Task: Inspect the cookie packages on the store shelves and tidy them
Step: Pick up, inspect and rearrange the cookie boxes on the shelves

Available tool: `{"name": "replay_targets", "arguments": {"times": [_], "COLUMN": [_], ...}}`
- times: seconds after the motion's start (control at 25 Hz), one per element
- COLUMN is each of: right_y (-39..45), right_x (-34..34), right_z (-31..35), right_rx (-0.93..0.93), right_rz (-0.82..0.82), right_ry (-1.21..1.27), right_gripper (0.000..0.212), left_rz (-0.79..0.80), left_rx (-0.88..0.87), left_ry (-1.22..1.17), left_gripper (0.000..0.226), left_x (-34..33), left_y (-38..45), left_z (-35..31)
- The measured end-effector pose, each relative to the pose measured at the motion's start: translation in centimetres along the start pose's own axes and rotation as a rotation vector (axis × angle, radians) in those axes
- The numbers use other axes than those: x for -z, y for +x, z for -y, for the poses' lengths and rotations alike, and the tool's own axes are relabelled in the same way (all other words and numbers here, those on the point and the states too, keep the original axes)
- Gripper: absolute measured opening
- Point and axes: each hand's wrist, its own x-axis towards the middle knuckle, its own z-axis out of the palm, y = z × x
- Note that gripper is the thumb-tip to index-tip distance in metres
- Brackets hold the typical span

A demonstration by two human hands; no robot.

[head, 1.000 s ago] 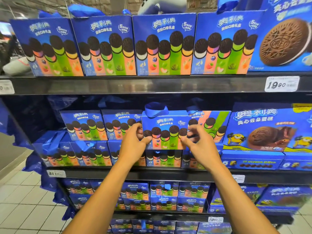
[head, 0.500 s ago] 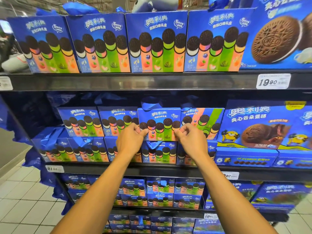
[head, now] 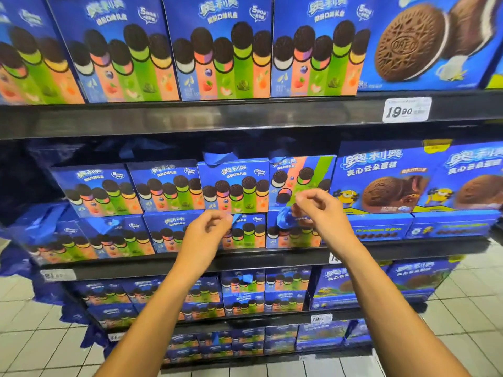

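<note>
Both hands are loose and hold nothing: the left hand (head: 202, 232) and right hand (head: 321, 213) hover near the middle shelf (head: 272, 255). The cookie box (head: 234, 186) stands straight in its row there. The next box (head: 300, 180) faces differently, so tidying isn't finished, I think.

Both arms outstretched; left hand (head: 208, 231) and right hand (head: 322, 213) loosely curled, empty.

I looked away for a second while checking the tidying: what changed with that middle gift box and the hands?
Both hands, left hand and right hand, let go of the middle gift box and drew back, empty. The box stays upright in its row; neighbouring boxes are unchanged.
</note>
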Motion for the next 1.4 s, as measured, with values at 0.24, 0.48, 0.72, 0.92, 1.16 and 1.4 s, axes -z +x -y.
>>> {"name": "replay_targets", "arguments": {"times": [0.24, 0.48, 0.72, 0.92, 1.16, 1.4], "right_y": [-5.7, -9.9, -8.5, -4.1, 3.2, 6.2], "right_x": [6.2, 13.6, 20.7, 25.3, 27.9, 27.6], "right_z": [1.2, 0.6, -2.1, -2.8, -0.1, 0.7], "right_rx": [-0.002, 0.012, -0.069, -0.156, -0.03, 0.135], "right_rz": [-0.216, -0.523, -0.58, -0.414, -0.261, -0.236], "right_ry": [0.002, 0.171, 0.415, 0.654, 0.588, 0.279], "right_gripper": [0.015, 0.015, 0.02, 0.04, 0.036, 0.024], "left_rz": [0.16, 0.33, 0.297, 0.164, -0.063, -0.219], "left_rx": [-0.001, 0.089, 0.118, 0.096, -0.115, -0.155], "left_ry": [-0.241, -0.45, -0.523, -0.662, -0.549, -0.269], "left_gripper": [0.01, 0.03, 0.043, 0.04, 0.038, 0.067], "left_x": [-2.5, -7.2, -14.2, -21.3, -26.9, -28.9], "left_y": [-0.9, -3.1, -3.4, -1.1, 3.5, 5.5], "left_z": [-1.3, -0.1, 0.3, -4.4, -11.6, -13.4]}}
